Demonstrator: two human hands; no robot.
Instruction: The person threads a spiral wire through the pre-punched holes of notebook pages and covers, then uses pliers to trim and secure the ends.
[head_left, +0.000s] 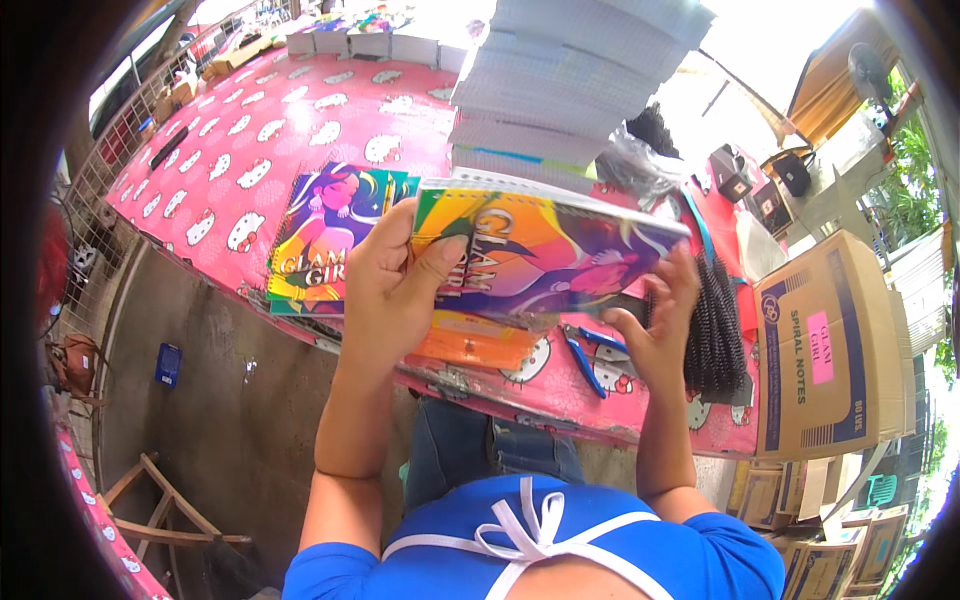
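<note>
We pinch the colourful spiral notebook (560, 250) in our left hand (385, 275), thumb pressed on its cover, fingers behind, holding it above the pink surface (215, 150). Our right hand (660, 325) half-curls at the notebook's right end; whether it grips there, we cannot tell.

A notebook (565, 255), its cover glossy in purple, orange, yellow and green with an illustrated, flowing-haired figure, is held above the near side of the desk (345, 110), turned sideways, its long edge running left to right, cover facing the wearer.
</note>
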